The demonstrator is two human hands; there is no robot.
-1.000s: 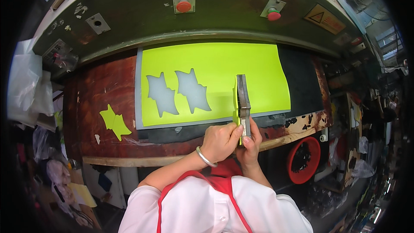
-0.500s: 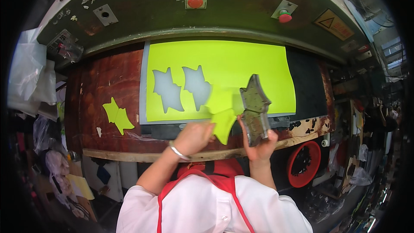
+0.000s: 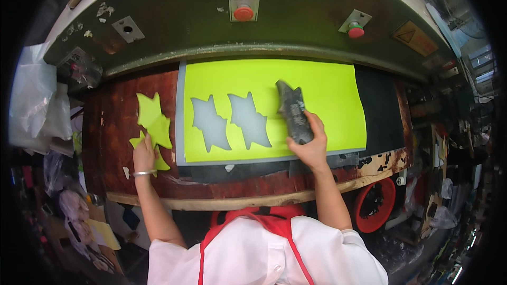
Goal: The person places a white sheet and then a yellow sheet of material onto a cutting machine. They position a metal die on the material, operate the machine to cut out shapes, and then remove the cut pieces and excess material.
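Observation:
A yellow-green star-ended cut-out is pinched in my left hand, over the reddish-brown board at the left. Another cut-out of the same shape shows partly beneath that hand, its middle hidden. My right hand grips a dark cutting die with a similar jagged outline. The die is over the yellow-green sheet, just right of two matching holes; whether it touches the sheet I cannot tell. A grey layer shows through the holes.
Beyond the sheet rises a green machine front with a red button and another red knob. A red bowl of dark scraps stands below the table's right front edge. Plastic bags hang at the left.
My left hand has carried the cut-out from the middle leftward to the other piece. My right hand has turned the die over and moved it left onto or above the sheet.

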